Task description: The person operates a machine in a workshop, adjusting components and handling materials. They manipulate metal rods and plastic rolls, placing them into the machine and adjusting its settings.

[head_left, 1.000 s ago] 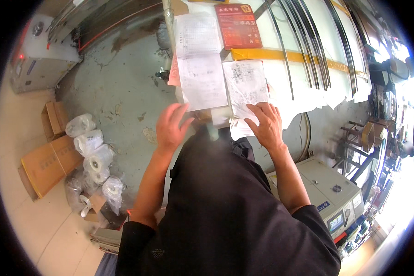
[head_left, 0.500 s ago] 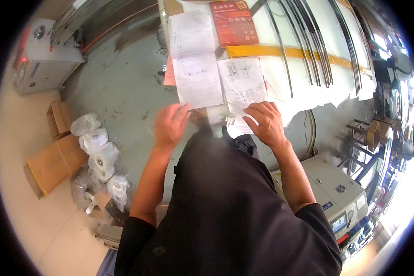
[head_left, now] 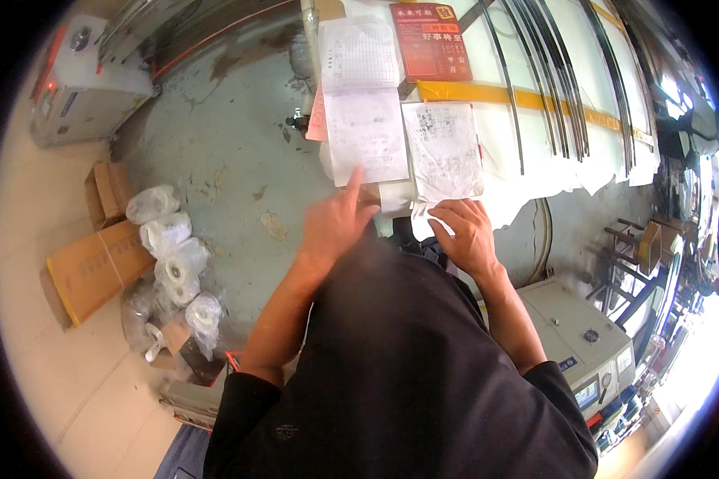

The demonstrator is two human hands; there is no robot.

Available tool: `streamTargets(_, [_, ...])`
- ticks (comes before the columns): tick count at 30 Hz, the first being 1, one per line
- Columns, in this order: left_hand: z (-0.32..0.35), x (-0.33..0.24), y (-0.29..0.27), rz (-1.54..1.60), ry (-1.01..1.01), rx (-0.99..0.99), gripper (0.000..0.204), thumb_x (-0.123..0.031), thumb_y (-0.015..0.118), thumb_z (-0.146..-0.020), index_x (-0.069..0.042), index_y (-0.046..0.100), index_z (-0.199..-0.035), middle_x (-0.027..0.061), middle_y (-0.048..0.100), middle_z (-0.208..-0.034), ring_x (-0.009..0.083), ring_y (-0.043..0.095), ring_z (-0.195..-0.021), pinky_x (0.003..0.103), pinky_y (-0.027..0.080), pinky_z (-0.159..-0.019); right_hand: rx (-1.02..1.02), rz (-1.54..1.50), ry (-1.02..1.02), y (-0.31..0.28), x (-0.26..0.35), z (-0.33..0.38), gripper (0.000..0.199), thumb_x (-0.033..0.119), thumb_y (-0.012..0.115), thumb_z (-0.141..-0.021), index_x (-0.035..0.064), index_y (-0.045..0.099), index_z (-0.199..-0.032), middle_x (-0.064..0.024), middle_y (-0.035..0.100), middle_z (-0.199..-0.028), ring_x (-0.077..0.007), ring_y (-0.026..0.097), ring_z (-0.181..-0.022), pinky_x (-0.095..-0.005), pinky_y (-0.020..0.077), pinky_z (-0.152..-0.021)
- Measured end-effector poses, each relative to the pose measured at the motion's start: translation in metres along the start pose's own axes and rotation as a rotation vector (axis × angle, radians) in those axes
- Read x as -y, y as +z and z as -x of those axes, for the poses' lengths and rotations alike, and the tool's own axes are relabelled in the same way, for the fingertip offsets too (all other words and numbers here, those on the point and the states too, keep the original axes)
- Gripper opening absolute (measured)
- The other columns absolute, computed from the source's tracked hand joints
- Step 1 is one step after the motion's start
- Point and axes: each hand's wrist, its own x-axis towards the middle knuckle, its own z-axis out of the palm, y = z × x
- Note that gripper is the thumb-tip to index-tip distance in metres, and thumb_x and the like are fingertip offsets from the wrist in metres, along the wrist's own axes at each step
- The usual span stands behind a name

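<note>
Pointing with my left hand (head_left: 333, 227), index finger out and the rest curled, holding nothing, tip just touching the lower edge of the tall white sheet (head_left: 365, 136) on the worktop (head_left: 535, 72). Right hand (head_left: 465, 235) lies flat, fingers (head_left: 447, 215) narrow and bent, pressing crumpled white paper just below the smaller printed sheet (head_left: 443, 148) (grip itself unclear). Both sheets lie side by side, touching. Best to keep the right hand pinning the paper, I judge, while the left slides slowly along. Red card (head_left: 430, 40) sits above.
</note>
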Motion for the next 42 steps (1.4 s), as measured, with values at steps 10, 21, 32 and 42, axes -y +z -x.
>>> streamTargets(10, [0.01, -0.029, 0.012, 0.339, 0.368, 0.467, 0.019, -0.027, 0.066, -0.094, -0.01, 0.069, -0.103, 0.0137, 0.07, -0.088, 0.0373, 0.068, -0.081, 0.047, 0.056, -0.071, -0.014, -0.106, 0.435, 0.051, 0.039, 0.095, 0.012, 0.012, 0.075, -0.087, 0.0049, 0.077, -0.096, -0.0119, 0.073, -0.086, -0.031, 0.068, -0.082, -0.041, 0.05, -0.078])
streamTargets(21, [0.053, -0.028, 0.064, 0.083, 0.781, 0.945, 0.016, -0.023, 0.069, -0.089, -0.009, 0.067, -0.097, 0.0142, 0.07, -0.097, 0.0377, 0.068, -0.096, 0.051, 0.054, -0.083, -0.198, -0.169, 0.941, 0.103, 0.112, 0.197, 0.021, 0.009, 0.068, -0.094, 0.0037, 0.074, -0.112, -0.0146, 0.077, -0.096, -0.03, 0.075, -0.088, -0.0366, 0.0565, -0.081])
streamTargets(32, [0.179, -0.085, 0.103, -0.063, 1.137, 1.123, 0.029, -0.022, 0.071, -0.089, -0.006, 0.067, -0.112, 0.0165, 0.071, -0.106, 0.0382, 0.067, -0.103, 0.05, 0.054, -0.088, -0.73, -0.317, 1.3, 0.214, 0.248, 0.38, 0.025, 0.008, 0.06, -0.1, 0.0046, 0.071, -0.123, -0.0092, 0.074, -0.078, -0.0143, 0.07, -0.068, -0.0296, 0.0563, -0.068])
streamTargets(42, [0.401, -0.117, 0.122, 0.057, 1.382, 1.62, 0.047, -0.023, 0.074, -0.092, -0.002, 0.06, -0.132, 0.0173, 0.071, -0.111, 0.0317, 0.07, -0.095, 0.042, 0.056, -0.085, -1.013, -0.187, 1.434, 0.283, 0.429, 0.506, 0.026, 0.022, 0.062, -0.094, 0.0109, 0.073, -0.116, -0.0153, 0.074, -0.108, -0.0362, 0.069, -0.098, -0.0457, 0.0542, -0.086])
